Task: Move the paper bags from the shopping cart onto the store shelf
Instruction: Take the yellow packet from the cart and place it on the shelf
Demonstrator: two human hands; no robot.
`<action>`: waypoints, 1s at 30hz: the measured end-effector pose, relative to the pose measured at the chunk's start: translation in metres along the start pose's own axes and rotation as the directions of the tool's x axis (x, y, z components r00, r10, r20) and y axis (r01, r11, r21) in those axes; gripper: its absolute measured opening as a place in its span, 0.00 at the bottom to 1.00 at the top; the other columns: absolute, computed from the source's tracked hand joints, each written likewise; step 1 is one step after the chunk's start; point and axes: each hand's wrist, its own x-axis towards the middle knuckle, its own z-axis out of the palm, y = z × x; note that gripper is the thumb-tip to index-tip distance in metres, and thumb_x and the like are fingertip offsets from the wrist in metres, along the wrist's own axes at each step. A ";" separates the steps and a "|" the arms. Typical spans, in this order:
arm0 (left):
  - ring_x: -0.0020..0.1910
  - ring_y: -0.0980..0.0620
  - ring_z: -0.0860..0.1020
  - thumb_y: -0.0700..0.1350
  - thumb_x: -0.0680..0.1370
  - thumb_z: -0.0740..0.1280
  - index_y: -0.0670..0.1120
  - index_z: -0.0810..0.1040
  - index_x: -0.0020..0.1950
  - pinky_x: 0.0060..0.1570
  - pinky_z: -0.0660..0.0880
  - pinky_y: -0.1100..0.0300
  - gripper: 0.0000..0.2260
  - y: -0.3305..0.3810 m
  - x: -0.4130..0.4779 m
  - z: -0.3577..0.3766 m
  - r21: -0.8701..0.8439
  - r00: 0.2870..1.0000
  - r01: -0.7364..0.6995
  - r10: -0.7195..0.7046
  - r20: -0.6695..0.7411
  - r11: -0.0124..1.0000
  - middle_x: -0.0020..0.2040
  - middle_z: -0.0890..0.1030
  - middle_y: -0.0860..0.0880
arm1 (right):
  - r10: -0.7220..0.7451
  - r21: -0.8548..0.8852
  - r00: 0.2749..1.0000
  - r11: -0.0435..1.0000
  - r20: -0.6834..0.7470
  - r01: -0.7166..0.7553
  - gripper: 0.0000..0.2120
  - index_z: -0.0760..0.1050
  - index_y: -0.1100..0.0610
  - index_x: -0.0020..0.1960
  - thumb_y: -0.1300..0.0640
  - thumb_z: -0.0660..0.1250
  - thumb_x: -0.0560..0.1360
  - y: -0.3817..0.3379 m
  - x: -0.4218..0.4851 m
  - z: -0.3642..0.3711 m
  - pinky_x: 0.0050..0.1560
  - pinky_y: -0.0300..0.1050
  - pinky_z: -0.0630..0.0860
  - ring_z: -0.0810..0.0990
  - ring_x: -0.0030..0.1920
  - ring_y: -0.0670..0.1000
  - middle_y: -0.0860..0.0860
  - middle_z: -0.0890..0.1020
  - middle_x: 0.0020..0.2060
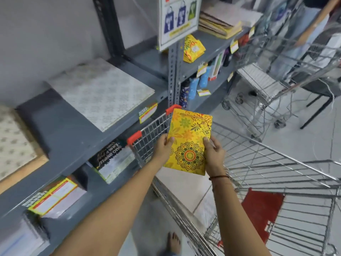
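Observation:
A flat yellow paper bag (189, 141) with floral and mandala print is held up over the front of the shopping cart (258, 163). My left hand (163, 147) grips its left edge, thumb on the front. My right hand (214, 154) grips its right edge. The grey store shelf (70, 133) runs along the left, carrying flat stacks of pale patterned bags (103, 93). Inside the cart lie more flat pale bags (186, 189) and a red flap (262, 209). Matching yellow bags (192, 48) sit on the far shelf section.
A grey perforated upright post (173, 74) divides the shelf sections, with a bag poster (177, 19) above it. Blue bottles (193, 87) stand on a lower shelf. A second empty cart (276, 80) stands further back on the tiled floor. My bare foot (173, 242) is beside the cart.

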 end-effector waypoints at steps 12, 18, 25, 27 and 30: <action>0.36 0.59 0.73 0.43 0.81 0.60 0.37 0.76 0.57 0.32 0.67 0.76 0.11 0.046 -0.056 -0.199 0.062 0.817 -0.230 0.227 -0.531 0.971 0.41 0.76 0.50 | -0.150 -0.102 0.895 0.972 0.420 0.210 0.17 0.70 0.63 0.66 0.60 0.63 0.78 -0.029 -0.080 0.195 0.54 0.42 0.79 0.82 0.50 0.46 0.55 0.82 0.50; 0.35 0.59 0.72 0.43 0.80 0.61 0.36 0.76 0.56 0.29 0.67 0.77 0.12 0.034 -0.131 -0.308 0.061 0.622 -0.225 0.191 -0.759 0.972 0.41 0.76 0.49 | -0.165 -0.250 0.726 0.869 0.668 0.427 0.10 0.76 0.62 0.56 0.58 0.64 0.78 -0.006 -0.164 0.276 0.43 0.53 0.81 0.83 0.43 0.57 0.62 0.83 0.41; 0.44 0.52 0.75 0.46 0.80 0.62 0.38 0.77 0.56 0.47 0.69 0.59 0.13 -0.008 -0.232 -0.400 0.014 0.447 -0.149 0.080 -0.891 0.989 0.45 0.78 0.47 | -0.084 -0.206 0.541 0.867 0.837 0.454 0.05 0.77 0.57 0.52 0.61 0.66 0.77 0.036 -0.264 0.358 0.50 0.42 0.78 0.80 0.40 0.59 0.66 0.83 0.45; 0.47 0.52 0.75 0.47 0.80 0.61 0.39 0.77 0.56 0.49 0.69 0.58 0.13 -0.025 -0.262 -0.425 -0.006 0.415 -0.093 0.033 -0.909 0.996 0.47 0.79 0.47 | -0.062 -0.186 0.497 0.881 0.866 0.434 0.06 0.77 0.59 0.53 0.63 0.65 0.77 0.052 -0.294 0.383 0.41 0.26 0.74 0.79 0.37 0.45 0.60 0.83 0.47; 0.50 0.50 0.76 0.46 0.80 0.63 0.39 0.77 0.60 0.53 0.71 0.57 0.13 -0.051 -0.303 -0.459 -0.129 0.386 -0.048 -0.101 -0.917 0.990 0.51 0.79 0.46 | 0.018 -0.210 0.465 0.907 0.885 0.366 0.06 0.76 0.61 0.54 0.64 0.63 0.77 0.076 -0.340 0.417 0.48 0.44 0.78 0.83 0.44 0.54 0.61 0.83 0.47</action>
